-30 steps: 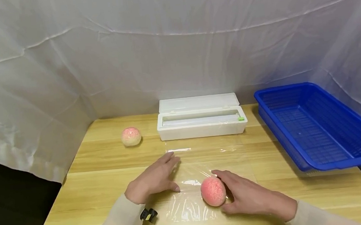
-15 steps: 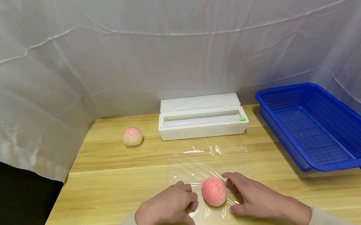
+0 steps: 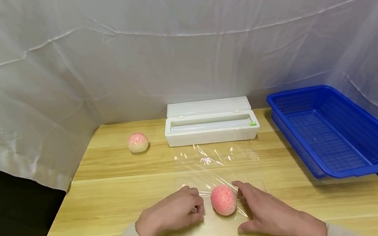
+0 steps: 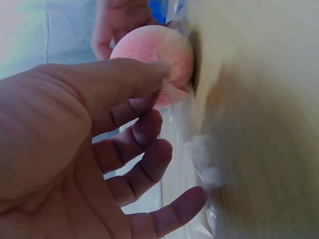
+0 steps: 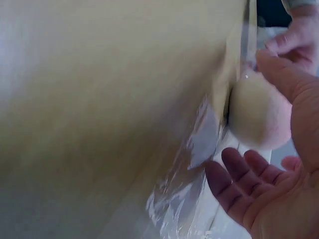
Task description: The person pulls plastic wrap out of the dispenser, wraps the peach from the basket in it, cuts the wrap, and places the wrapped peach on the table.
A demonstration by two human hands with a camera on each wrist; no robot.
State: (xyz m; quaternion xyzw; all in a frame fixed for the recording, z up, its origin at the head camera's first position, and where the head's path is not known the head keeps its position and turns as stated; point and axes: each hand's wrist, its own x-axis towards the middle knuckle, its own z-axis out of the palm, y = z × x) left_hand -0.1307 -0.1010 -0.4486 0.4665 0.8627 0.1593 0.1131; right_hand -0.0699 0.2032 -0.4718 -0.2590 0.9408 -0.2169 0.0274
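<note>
A pink peach (image 3: pixel 223 200) sits on a clear sheet of plastic wrap (image 3: pixel 207 161) that runs toward me from the white wrap box (image 3: pixel 212 135). Just left of the peach, my left hand (image 3: pixel 172 212) pinches the wrap's near edge between thumb and index finger; in the left wrist view its other fingers are loosely bent. My right hand (image 3: pixel 270 212) is at the peach's right side, thumb and fingers apart and gripping nothing. Crumpled film (image 5: pixel 202 142) lies near those fingers in the right wrist view.
A second peach (image 3: pixel 138 142), paler below, rests at the back left of the wooden table (image 3: pixel 108 201). The box lid (image 3: pixel 207 107) stands open, with a green slider (image 3: pixel 252 123) at its right end. A blue basket (image 3: pixel 316 159) occupies the right side.
My left hand has come nearer to me and closed on the wrap's edge. My right hand has drawn off the peach to the right. The film shows new creases near the box.
</note>
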